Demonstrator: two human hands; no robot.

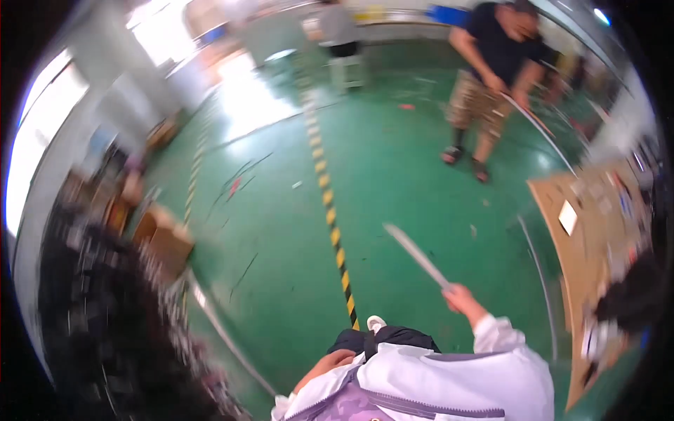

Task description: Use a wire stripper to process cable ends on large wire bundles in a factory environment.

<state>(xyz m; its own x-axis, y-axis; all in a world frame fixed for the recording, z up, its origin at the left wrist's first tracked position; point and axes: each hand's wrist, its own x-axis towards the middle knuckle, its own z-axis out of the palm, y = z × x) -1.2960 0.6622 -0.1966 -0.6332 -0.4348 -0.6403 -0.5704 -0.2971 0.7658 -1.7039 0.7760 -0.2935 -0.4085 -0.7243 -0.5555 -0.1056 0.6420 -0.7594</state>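
Observation:
In my right hand (461,298), fingers closed round its near end, is a long thin grey-white strip (418,255). It points forward and to the left over the green floor, blurred, so its material cannot be made out. My left hand (340,359) hangs low beside my dark shorts, against the edge of my white jacket (449,382). Its fingers are mostly hidden and blurred. Nothing shows held there.
Ahead on the right a person (498,77) in dark top holds a long pale strip. A brown worktable (554,203) with small items runs along my right. Dark bundled material (98,316) and a cardboard box (165,242) line my left. Yellow-black tape (330,217) marks the floor.

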